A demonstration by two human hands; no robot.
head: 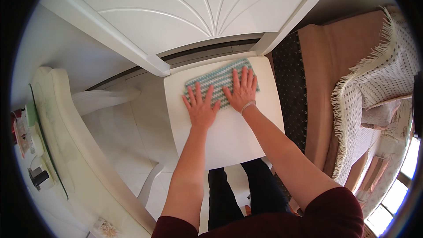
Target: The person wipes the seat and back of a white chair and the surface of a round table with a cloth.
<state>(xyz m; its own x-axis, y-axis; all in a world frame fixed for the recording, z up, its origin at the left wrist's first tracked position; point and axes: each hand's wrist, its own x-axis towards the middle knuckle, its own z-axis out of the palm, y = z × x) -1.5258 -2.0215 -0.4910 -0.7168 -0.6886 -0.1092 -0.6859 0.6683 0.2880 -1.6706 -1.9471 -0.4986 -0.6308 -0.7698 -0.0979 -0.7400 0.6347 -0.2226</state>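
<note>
A folded cloth point(216, 81) with green, grey and white stripes lies flat on the white seat of a chair point(231, 135), towards its back edge. My left hand point(201, 107) rests palm down on the cloth's left part, fingers spread. On the right part, my right hand point(242, 89) presses down the same way, with a bracelet at the wrist. Neither hand grips the cloth; its far right corner shows beyond my right fingers. The white chair back point(205, 10), with raised curved ribs, rises behind the seat.
At the left stands a cream table point(82, 145) with a glass top and curved legs, several small items on it. A brown sofa point(317, 99) with a fringed, dotted throw point(360, 105) is at the right, beside a dark patterned strip point(289, 96). Pale tiles point(142, 119) cover the floor.
</note>
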